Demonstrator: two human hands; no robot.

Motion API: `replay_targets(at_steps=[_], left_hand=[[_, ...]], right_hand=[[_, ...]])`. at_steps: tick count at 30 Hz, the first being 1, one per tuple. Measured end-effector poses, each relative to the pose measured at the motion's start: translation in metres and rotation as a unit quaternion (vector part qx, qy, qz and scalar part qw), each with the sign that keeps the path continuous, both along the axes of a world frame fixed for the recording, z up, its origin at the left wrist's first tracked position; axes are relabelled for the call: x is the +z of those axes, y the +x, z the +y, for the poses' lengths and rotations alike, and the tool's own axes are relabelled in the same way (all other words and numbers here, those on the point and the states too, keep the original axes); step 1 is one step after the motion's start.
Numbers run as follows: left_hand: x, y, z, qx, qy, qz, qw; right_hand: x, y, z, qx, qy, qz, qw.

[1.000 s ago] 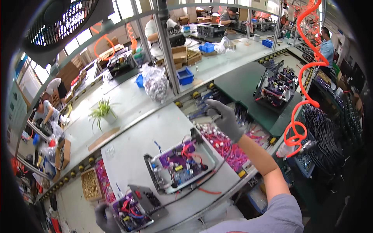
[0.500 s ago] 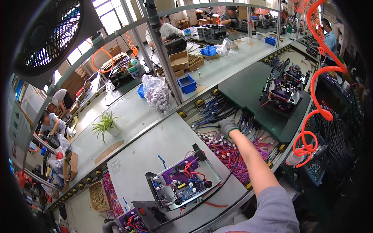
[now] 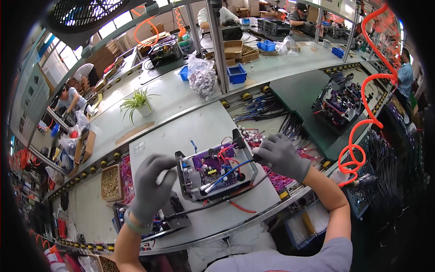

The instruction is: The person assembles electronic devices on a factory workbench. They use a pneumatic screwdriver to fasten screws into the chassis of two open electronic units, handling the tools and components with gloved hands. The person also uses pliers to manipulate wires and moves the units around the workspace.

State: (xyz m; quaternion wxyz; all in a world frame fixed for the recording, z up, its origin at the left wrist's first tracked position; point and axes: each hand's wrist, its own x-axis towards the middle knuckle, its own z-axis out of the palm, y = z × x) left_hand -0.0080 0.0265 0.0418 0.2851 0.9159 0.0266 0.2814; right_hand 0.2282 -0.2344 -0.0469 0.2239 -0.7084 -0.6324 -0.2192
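Observation:
An open metal chassis [image 3: 248, 185] with a purple circuit board [image 3: 199, 162] and red wires lies on the grey board [image 3: 163, 132] in front of me. My right hand [image 3: 284, 157], in a grey glove, pinches a wire lead [image 3: 232, 171] at the chassis's right side. The lead's blue and white ends, with small connectors, reach down-left across the circuit board. My gloved left hand [image 3: 152, 190] is raised by the chassis's left end panel, its fingers curved and apart from the thumb, holding nothing that I can see. A second unit [image 3: 174, 220] lies partly behind it.
Beyond the board's right edge lie red-purple wires [image 3: 283, 182] and bundled dark leads [image 3: 260, 109]. A green board [image 3: 299, 93] carries another unit [image 3: 340, 102]. A coiled orange hose [image 3: 355, 147] hangs at right. A box of small brass parts [image 3: 111, 181] sits at left.
My right hand has come back from the dark lead bundles to the chassis and now holds a lead. My left hand has risen from the lower edge to the chassis's left end.

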Motion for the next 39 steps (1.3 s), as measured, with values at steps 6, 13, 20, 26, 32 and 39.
replay_targets(at_steps=[6,13,20,26,32,39], left_hand=[[-0.026,0.085,-0.055,-0.107,0.091,0.041,0.989],[-0.081,0.101,-0.091,-0.089,0.23,0.144,0.958],[-0.079,0.109,-0.084,-0.128,0.136,0.235,0.954],[-0.085,0.116,-0.07,-0.159,0.135,0.2,0.957],[-0.096,0.105,-0.075,-0.137,0.135,0.143,0.971],[-0.091,0.104,-0.073,-0.173,0.119,0.16,0.964]], right_hand=[[-0.005,-0.011,0.008,-0.051,-0.007,-0.12,0.991],[0.01,-0.01,0.001,0.011,-0.124,-0.147,0.981],[0.016,0.014,0.015,0.085,-0.194,-0.068,0.975],[0.026,0.014,0.016,0.079,-0.183,-0.103,0.975],[0.029,0.0,0.015,0.049,-0.159,-0.225,0.96],[0.042,0.0,0.015,0.075,-0.202,-0.225,0.95]])
